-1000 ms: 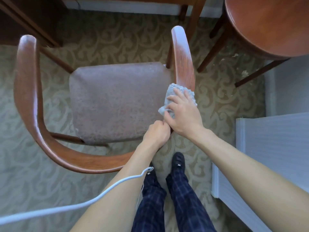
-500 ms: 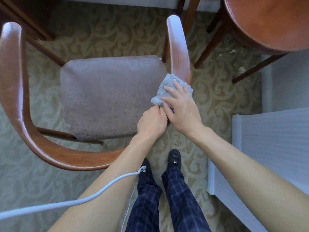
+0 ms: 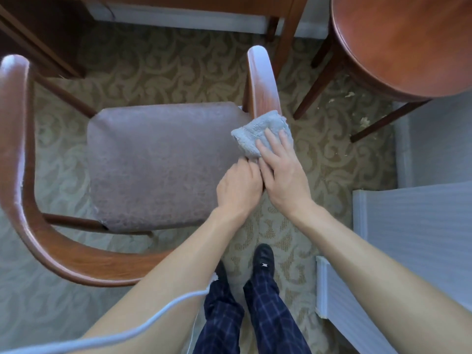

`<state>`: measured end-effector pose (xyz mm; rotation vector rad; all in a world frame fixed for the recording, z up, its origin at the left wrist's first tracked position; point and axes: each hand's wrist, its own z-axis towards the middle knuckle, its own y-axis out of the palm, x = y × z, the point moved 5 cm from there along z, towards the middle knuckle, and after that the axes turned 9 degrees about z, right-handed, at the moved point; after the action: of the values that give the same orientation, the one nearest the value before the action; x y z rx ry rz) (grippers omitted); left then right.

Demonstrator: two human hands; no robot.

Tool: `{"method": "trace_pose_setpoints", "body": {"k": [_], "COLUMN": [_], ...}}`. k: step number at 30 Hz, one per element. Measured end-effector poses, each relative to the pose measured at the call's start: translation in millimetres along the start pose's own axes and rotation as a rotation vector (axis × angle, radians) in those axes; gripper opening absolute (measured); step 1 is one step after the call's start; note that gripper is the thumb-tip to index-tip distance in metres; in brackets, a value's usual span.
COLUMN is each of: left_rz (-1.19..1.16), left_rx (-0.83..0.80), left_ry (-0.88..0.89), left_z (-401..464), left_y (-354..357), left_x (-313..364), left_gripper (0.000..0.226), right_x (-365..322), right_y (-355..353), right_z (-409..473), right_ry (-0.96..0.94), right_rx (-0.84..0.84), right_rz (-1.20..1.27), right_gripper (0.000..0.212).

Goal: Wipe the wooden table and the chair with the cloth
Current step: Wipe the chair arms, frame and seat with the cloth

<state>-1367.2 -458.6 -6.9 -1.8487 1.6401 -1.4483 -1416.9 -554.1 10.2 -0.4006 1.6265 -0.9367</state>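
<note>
Pressing the cloth [image 3: 260,132] flat-fingered onto the chair [image 3: 263,80] arm, the right hand [image 3: 286,180] wipes; the left hand [image 3: 238,187] (fingers curled round the rail) steadies it.

You are standing in a furnished room of a home or a hotel, a sitting or dining corner by the look of it. Under your feet lies a carpet [image 3: 158,70] in beige with a scrolling leaf pattern. In front of you is a bentwood armchair [image 3: 76,256] with a padded mauve seat, and to the upper right a round polished wooden table [image 3: 408,39] on slanted legs. More dark wood furniture [image 3: 38,34] stands along a white skirting board [image 3: 178,21], and crumbs or debris [image 3: 362,121] dot the carpet under the round table.
</note>
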Motion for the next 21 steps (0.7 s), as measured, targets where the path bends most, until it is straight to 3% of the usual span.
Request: {"method": "trace_pose_setpoints", "body": {"k": [11,21], "left_rz": [-0.045,-0.109], "left_rx": [0.041,0.086], "left_ry": [-0.027,-0.076], "left_z": [-1,19], "left_y": [3,6], "left_x": [-3,8], "left_gripper": [0.038,0.037], "right_x": [6,8], "right_y": [-2,-3], "right_z": [39,69], "right_ry": [0.024,-0.051], "right_rx": [-0.068,-0.138], "right_rz": [-0.126,-0.385], "right_gripper": [0.051,0.058]}}
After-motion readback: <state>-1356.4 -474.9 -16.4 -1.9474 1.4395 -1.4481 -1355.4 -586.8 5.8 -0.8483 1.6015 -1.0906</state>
